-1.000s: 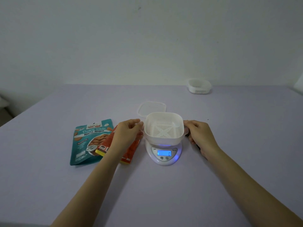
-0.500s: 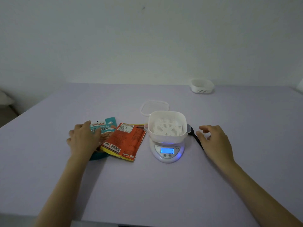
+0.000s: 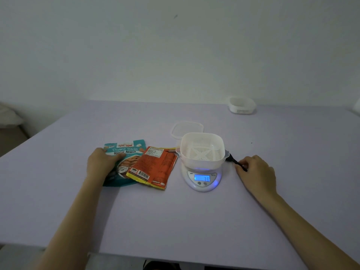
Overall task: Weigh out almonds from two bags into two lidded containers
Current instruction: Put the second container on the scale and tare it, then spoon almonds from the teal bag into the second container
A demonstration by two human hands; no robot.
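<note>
1. Left hand [image 3: 103, 162] rests on the teal almond bag [image 3: 127, 152], fingers laid flat, gripping nothing.
2. Orange bag [image 3: 155, 166] overlaps the teal bag's right side.
3. Right hand [image 3: 257, 172], fingers curled, pinches the black utensil [image 3: 234, 161] by its handle, just beside the scale [image 3: 202, 185].
4. White container [image 3: 196, 162] sits on the lit scale. The lid [image 3: 187, 128] is just behind, and the second container [image 3: 241, 109] is far back on the table [image 3: 175, 221].

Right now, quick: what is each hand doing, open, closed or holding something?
Left hand: on the teal almond bag, thumb across it; grip cannot be told.
Right hand: pinches the black handle.
</note>
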